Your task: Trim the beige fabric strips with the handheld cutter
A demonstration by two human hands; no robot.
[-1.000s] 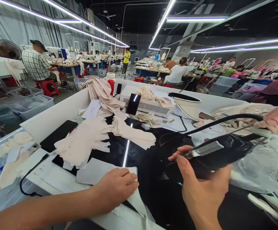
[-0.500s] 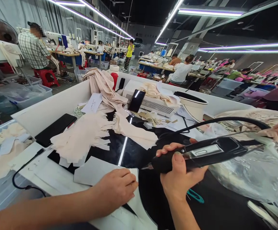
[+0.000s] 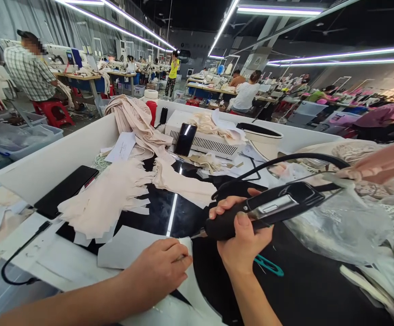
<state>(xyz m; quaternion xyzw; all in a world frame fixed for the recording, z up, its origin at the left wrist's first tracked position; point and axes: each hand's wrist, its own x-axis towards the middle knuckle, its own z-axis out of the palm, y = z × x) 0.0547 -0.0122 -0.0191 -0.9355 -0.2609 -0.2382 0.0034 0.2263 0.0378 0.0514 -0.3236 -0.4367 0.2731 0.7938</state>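
Observation:
My right hand (image 3: 242,235) is wrapped round a black corded electric hand tool (image 3: 268,203) with a silver plate on its side. Its thin metal tip (image 3: 199,233) points left, close to my left hand (image 3: 158,269). That hand is closed, its fingertips pinching the edge of a white sheet-like piece (image 3: 186,246); whether it is cloth or paper I cannot tell. Under my left forearm lie more white sheets (image 3: 125,246) on the black glossy tabletop (image 3: 159,217). A teal clip-like item (image 3: 268,266) rests beside my right wrist.
Beyond my hands lie stacked beige fabric pieces (image 3: 98,199), a phone (image 3: 185,139) and a white vented box (image 3: 204,133). A clear plastic bag (image 3: 336,222) sits at right, by the tool's cord (image 3: 285,157). A black tablet-like slab (image 3: 66,190) lies left. Other people work further back.
The whole view has shifted slightly, with things appearing further left. My right hand still grips the tool, and my left hand stays on the white piece.

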